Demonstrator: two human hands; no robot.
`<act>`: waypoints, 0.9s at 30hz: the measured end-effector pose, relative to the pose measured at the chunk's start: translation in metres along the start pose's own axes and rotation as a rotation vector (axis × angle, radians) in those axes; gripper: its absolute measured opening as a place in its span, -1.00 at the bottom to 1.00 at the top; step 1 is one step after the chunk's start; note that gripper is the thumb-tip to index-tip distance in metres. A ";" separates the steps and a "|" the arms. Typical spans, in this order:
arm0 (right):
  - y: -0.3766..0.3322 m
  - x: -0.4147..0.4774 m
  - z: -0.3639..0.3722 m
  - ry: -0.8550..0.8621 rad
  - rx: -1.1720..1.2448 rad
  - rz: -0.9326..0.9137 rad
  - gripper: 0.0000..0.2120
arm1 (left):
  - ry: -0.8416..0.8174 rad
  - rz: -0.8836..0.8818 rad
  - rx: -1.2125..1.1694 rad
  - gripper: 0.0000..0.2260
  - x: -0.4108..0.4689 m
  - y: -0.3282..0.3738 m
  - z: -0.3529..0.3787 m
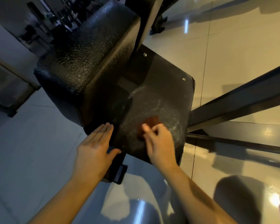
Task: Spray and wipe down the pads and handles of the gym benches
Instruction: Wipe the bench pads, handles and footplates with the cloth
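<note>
Brown cloth (pixel 149 122) on pad (pixel 168 88).
Grip: right hand (pixel 158 139) pinches its near end, rest flat on pad ahead; left hand (pixel 94 146) flat, uncurled, at pad edge.

Dim, warm light; glare spots on the glossy floor (pixel 233 46) (wide-angle bending at edges); right hand (pixel 158 139) motion-blurred.

i'm reading this as a gym floor. black padded bench seat (pixel 160 88) with a textured vinyl back pad (pixel 87 46), mounted on a heavy steel frame beam (pixel 241 101). glossy tiled floor (pixel 233 38) all round. more dark machines (pixel 39 21) far left in the background, too blurred to identify.
</note>
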State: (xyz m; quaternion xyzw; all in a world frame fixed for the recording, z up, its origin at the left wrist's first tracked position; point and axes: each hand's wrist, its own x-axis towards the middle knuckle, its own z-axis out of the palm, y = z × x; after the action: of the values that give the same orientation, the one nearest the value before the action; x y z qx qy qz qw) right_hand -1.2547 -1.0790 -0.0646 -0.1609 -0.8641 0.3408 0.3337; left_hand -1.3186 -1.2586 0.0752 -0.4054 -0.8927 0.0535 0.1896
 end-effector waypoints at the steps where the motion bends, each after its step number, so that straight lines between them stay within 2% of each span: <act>1: 0.016 0.008 -0.005 0.040 0.018 0.206 -0.67 | 0.022 0.006 -0.019 -0.22 0.000 0.000 0.001; 3: 0.043 0.018 -0.012 0.092 0.068 0.581 -0.68 | 0.044 0.010 -0.050 -0.22 -0.001 0.001 0.003; 4: 0.045 0.020 -0.015 0.076 0.026 0.685 -0.65 | 0.044 0.006 -0.056 -0.22 -0.002 0.000 0.004; 5: 0.038 0.016 -0.016 0.062 -0.052 0.703 -0.62 | 0.037 0.001 -0.059 -0.22 -0.002 0.000 0.004; 7: 0.007 0.001 -0.014 0.073 -0.101 0.595 -0.55 | 0.032 -0.003 -0.062 -0.22 -0.003 -0.001 0.004; 11: -0.057 -0.023 -0.004 -0.063 0.115 0.282 -0.57 | 0.011 -0.001 -0.046 -0.23 0.000 -0.001 0.002; 13: -0.054 -0.010 -0.018 -0.153 0.246 0.323 -0.60 | -0.022 -0.001 -0.009 -0.23 -0.001 -0.002 0.001; 15: -0.047 0.010 -0.043 -0.304 0.552 0.528 -0.67 | -0.027 0.001 -0.007 -0.23 -0.001 -0.002 0.001; 18: -0.045 0.042 -0.090 -0.470 1.271 0.955 -0.84 | -0.002 0.008 -0.038 -0.23 0.000 -0.003 0.002; 20: -0.043 0.055 -0.112 -0.510 1.506 1.083 -0.82 | 0.013 0.021 -0.048 -0.23 0.000 -0.005 0.004; 23: -0.038 0.068 -0.128 -0.656 1.579 1.041 -0.81 | 0.020 0.036 -0.051 -0.24 0.000 -0.006 0.003; 27: -0.028 0.079 -0.118 -0.859 1.215 0.707 -0.82 | 0.023 0.048 -0.019 -0.23 0.002 -0.005 0.002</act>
State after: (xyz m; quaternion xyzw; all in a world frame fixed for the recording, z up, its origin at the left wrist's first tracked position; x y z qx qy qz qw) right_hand -1.2322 -1.0019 0.0560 -0.0703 -0.4796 0.8658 -0.1243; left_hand -1.3240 -1.2607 0.0748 -0.4291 -0.8810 0.0449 0.1944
